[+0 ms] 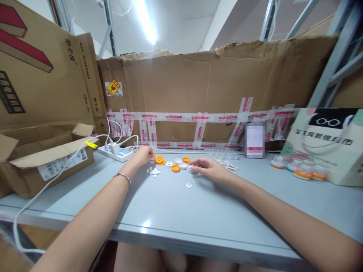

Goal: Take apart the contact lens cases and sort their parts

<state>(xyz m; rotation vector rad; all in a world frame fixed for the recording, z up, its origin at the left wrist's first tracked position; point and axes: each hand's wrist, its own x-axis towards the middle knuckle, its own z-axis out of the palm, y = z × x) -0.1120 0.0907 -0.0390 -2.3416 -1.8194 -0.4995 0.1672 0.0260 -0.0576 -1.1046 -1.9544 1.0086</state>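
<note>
My left hand (144, 155) is closed, its fingers bent down at the left end of a group of round caps; an orange cap (154, 156) shows beside its fingertips, and I cannot make out what they hold. My right hand (209, 169) pinches a white ring-shaped cap (190, 168) at the group's right end. Between the hands lie several orange caps (175, 168) and white caps (169, 164). A heap of small white discs (154, 172) is just in front of my left hand. Nearer me, a small white disc with a raised peg (188, 185) rests alone on the table.
Clear plastic parts (224, 153) lie behind my right hand. At right, clear-topped pieces with coloured bases (304, 170) stand before a paper bag (320, 143). A phone-like upright object (254, 140) leans at the back. Left are a power strip (117, 152) and open carton (51, 158).
</note>
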